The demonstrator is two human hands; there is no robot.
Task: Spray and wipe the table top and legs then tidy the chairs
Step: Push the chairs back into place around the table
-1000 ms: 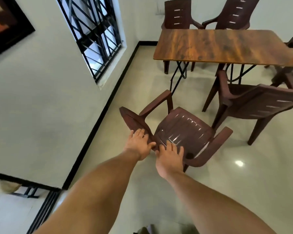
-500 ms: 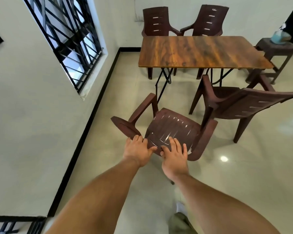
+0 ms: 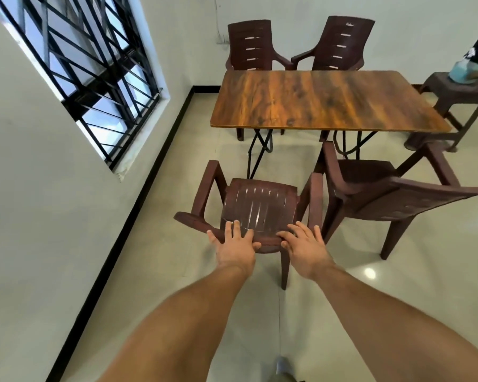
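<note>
- While the near chair (image 3: 260, 208) stands square to the table (image 3: 326, 100), both hands rest on the top edge of its backrest: the left hand (image 3: 236, 245) and right hand (image 3: 305, 245) lie with fingers spread over the rim, and whether the thumbs are hooked under it I cannot tell from this angle.
- The step in hand looks like tidying: sliding this chair toward the table's near edge.
- To do it well, push evenly with both hands so the chair stays square, and keep it low so the legs glide on the glossy floor (image 3: 177, 271) rather than tipping.
- The right armrest sits just beside the second chair (image 3: 384, 194), which stands at an angle; drift rightward would knock the two together.
- Ahead, the table's black folding legs (image 3: 255, 150) stand near the seat's front; the armrests may meet the tabletop edge.
- To the left there is open floor up to the wall (image 3: 53, 202), leaving room to correct that way.
</note>
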